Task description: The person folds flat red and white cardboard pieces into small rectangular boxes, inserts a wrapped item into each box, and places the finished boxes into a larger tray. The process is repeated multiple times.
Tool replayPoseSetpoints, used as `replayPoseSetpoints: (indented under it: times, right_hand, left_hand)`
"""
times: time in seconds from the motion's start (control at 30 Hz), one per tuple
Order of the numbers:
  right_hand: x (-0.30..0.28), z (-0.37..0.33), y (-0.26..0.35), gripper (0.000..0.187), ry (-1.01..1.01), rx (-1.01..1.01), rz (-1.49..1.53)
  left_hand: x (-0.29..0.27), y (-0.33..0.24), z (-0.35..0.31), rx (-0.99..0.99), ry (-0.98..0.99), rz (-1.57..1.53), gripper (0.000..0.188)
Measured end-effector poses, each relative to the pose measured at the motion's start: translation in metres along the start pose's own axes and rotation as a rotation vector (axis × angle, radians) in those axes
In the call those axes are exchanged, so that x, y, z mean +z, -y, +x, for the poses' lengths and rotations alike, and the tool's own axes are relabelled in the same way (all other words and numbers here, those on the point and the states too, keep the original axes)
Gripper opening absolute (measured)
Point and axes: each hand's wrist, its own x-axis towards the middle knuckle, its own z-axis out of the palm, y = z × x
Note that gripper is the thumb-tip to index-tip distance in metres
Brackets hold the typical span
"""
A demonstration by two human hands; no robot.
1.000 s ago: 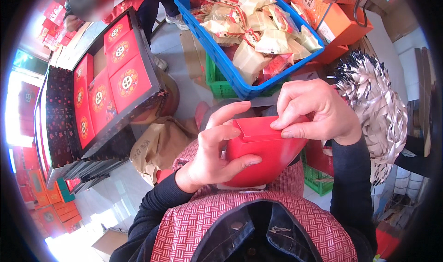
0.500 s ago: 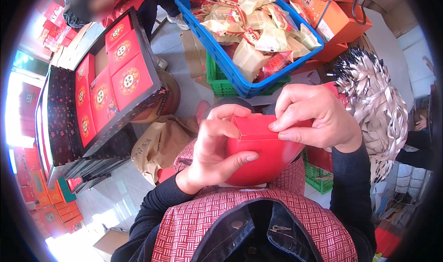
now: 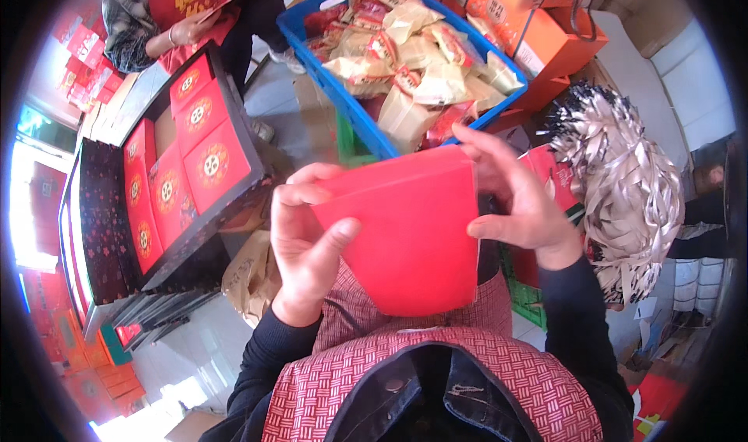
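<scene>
A red paper box is held up in front of my lap, its broad plain face toward me. My left hand grips its left side, thumb on the front and fingers behind the upper edge. At the right edge, my right hand holds it loosely, the thumb tip on the edge and the index finger stretched past the top corner. The backs of the box and some fingertips are hidden. Beyond it, a blue crate is heaped with cream and red wrapped packets.
At left stands a dark open case of red printed boxes. A green crate sits under the blue one. Orange gift boxes and a bundle of pale ribbons lie at right. Another person's hand shows at upper left.
The red box has turned so its broad face shows, and sits higher. My right hand has shifted from the top flap to the right edge. The other person's hand now holds something flat.
</scene>
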Motion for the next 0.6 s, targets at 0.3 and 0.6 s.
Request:
replayPoseSetpoints:
  times: [0.3, 0.6]
  right_hand:
    - [0.027, 0.035, -0.018, 0.053, 0.065, 0.000, 0.045]
    - [-0.057, 0.123, -0.086, 0.040, -0.064, -0.198, -1.219]
  left_hand:
    - [-0.017, -0.028, 0.037, -0.495, 0.406, 0.562, 0.038]
    - [-0.068, 0.022, -0.031, -0.521, -0.001, 0.268, 0.051]
